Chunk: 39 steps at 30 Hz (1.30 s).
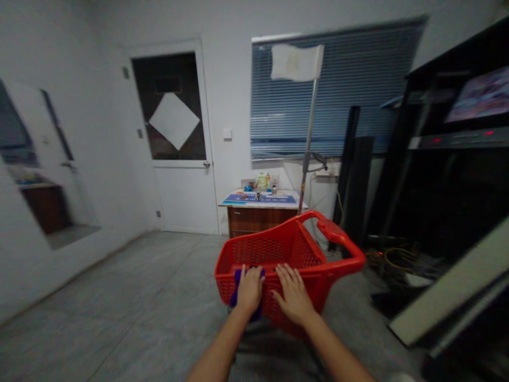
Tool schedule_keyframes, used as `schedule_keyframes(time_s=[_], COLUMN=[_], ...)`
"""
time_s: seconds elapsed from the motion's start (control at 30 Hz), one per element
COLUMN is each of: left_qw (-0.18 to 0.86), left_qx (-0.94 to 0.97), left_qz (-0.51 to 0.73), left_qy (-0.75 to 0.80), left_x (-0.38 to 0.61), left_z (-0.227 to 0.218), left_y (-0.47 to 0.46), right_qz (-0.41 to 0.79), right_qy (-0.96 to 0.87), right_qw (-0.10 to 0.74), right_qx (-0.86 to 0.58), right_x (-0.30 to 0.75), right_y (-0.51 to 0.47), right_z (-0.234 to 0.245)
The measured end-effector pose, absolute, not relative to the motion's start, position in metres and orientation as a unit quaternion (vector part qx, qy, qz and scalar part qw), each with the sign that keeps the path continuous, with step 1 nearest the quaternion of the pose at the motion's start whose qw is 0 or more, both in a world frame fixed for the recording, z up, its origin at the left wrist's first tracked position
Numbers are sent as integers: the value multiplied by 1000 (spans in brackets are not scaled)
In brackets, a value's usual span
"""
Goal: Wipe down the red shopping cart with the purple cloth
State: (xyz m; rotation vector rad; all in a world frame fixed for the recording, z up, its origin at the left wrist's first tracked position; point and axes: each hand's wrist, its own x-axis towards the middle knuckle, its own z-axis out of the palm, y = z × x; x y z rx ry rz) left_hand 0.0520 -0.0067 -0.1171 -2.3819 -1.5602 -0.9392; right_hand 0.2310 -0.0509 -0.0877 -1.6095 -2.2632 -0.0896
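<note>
Two hands rested on the near rim of a red plastic shopping cart (274, 252), the left-hand grip (250, 291) closed on a purple cloth (237, 286) there, the right-hand grip (292, 294) lying open, holding nothing.

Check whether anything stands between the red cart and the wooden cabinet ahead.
Yes: a metal pole topped by a white flag appears to stand just in front of the right end of the cabinet. Its foot is hidden behind the far end of the cart, so the exact gap can't be told.
</note>
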Motion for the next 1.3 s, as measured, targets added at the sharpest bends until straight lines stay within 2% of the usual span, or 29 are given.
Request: schedule_keyframes(time_s=[0.17, 0.53, 0.77, 1.07, 1.3], left_qw=[59, 81, 56, 53, 28], left_qx=[-814, -787, -813, -805, -830], left_qz=[-333, -342, -351, -336, -348], left_qy=[-472, -507, -462, -486, -436], left_x=[71, 59, 86, 54, 89], left_z=[-118, -134, -122, -126, -116], left_y=[-5, 2, -2, 3, -1], right_qz=[-39, -57, -43, -56, -75], right_qy=[-801, -787, -805, -810, -811], right_qw=[176, 159, 159, 171, 189], right_qx=[-571, -593, -570, -558, -549], right_x=[230, 257, 257, 260, 261], right_y=[-50, -49, -48, -46, -44], right_z=[-88, -71, -69, -74, -79])
